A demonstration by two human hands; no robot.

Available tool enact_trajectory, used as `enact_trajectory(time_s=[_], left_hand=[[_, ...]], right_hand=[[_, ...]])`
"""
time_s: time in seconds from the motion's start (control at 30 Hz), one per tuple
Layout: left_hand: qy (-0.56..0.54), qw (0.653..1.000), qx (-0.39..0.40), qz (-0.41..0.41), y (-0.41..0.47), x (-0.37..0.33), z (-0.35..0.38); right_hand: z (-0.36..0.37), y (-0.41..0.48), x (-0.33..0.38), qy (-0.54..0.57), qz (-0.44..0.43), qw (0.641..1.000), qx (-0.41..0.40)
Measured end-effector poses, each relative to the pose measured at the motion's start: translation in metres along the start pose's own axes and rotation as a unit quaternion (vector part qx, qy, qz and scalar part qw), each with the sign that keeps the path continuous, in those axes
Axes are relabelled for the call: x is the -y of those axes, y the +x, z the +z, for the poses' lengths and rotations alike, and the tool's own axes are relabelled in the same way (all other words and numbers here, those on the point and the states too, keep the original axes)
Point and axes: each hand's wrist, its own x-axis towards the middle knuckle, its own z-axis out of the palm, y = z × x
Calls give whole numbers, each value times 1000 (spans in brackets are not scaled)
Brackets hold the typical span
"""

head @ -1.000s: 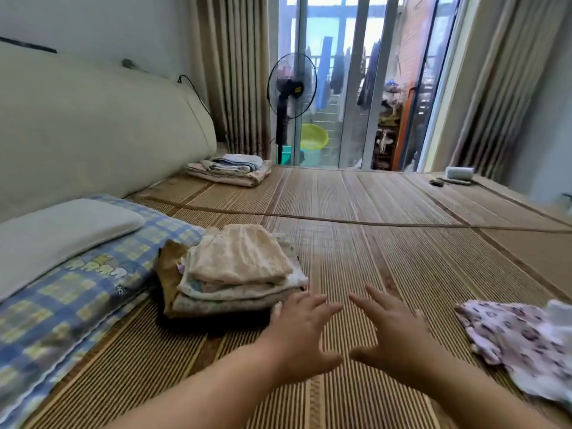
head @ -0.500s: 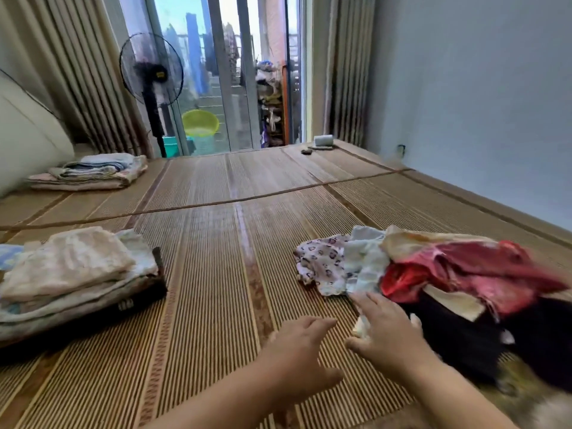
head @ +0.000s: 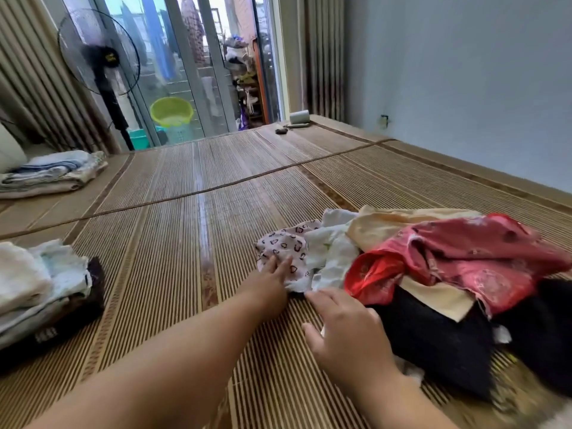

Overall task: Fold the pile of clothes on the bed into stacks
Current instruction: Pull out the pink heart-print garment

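Observation:
An unfolded pile of clothes (head: 448, 274) lies on the bamboo mat at the right: red, pink, cream, white and black garments. At its left edge is a small white garment with a dark heart print (head: 288, 246). My left hand (head: 272, 280) reaches out with straight fingers, its fingertips touching that printed garment. My right hand (head: 346, 332) lies open with its fingers spread at the near edge of the pile, by the black cloth. A folded stack (head: 40, 286) sits at the left edge.
A second folded stack (head: 52, 173) lies far left near a pillow. The bed's bamboo mat (head: 185, 243) stretches between the stacks and the pile. A standing fan (head: 102, 72), a green basin (head: 171, 111), glass doors and curtains are beyond. A wall runs along the right.
My view has swung right from the folded stack to the unfolded pile. Both hands moved forward and right; the left hand now touches the heart-print garment.

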Motion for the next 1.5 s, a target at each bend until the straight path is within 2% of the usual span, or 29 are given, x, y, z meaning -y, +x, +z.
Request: enact_trajectory(time_s=[0.13,0.27,0.47,0.57,0.63,0.73,0.8,0.87,0.93,1.0,1.03,1.07,1.1,1.13,1.17,1.2,1.23,1.27,1.3,1.33,1.4,1.43,1.5], left_hand=[[71,996,-43,33,14,-2,-4],[55,997,-55,19,-15,12,2],[-19,996,-15,81,-137,57,6],[-88,994,-11,67,-206,80,9],[-126,991,0,51,-240,93,12],[-190,982,1,15,-281,106,12],[-321,946,-25,-38,-300,112,2],[-456,881,-92,-82,-311,120,-11],[-569,798,-151,-130,-315,128,-23],[-689,684,-157,-181,-311,136,-29],[-719,641,-165,-210,-306,140,-29],[-730,615,-177,-242,-302,145,-28],[-724,606,-187,-270,-298,148,-27],[-708,609,-195,-300,-295,150,-24],[-676,628,-202,-328,-292,151,-21],[-631,663,-204,-347,-291,149,-18],[-571,712,-203,-356,-291,146,-13],[-498,766,-203,-352,-291,142,-7],[-428,817,-206,-326,-292,141,0],[-377,858,-215,-274,-291,139,7],[-310,919,-186,-159,-289,136,16],[-270,945,-143,-119,-290,133,18],[-191,977,-33,-92,-291,127,20]], right_hand=[[10,8,7,-19,1,1000,-6],[14,11,17,-35,-3,999,-11],[17,9,47,-33,-4,985,167],[31,-3,69,-78,-24,952,294],[42,-8,80,-90,-50,940,324],[50,-11,97,-64,-110,937,324],[40,-10,106,60,-67,912,400],[21,-7,113,212,3,875,435],[9,-2,113,349,91,839,408],[10,6,109,495,207,769,348],[13,9,107,544,252,731,327],[15,12,107,571,286,703,313],[18,12,107,563,310,703,304],[20,11,109,523,322,732,295],[23,10,109,453,313,785,284],[26,8,110,365,275,847,271],[29,6,111,263,210,907,254],[31,4,112,175,130,950,224],[30,1,117,123,61,969,204],[29,-2,121,110,0,973,204],[26,-14,131,151,-91,945,275],[26,-22,137,156,-122,920,338],[33,-37,143,51,-188,881,431]])
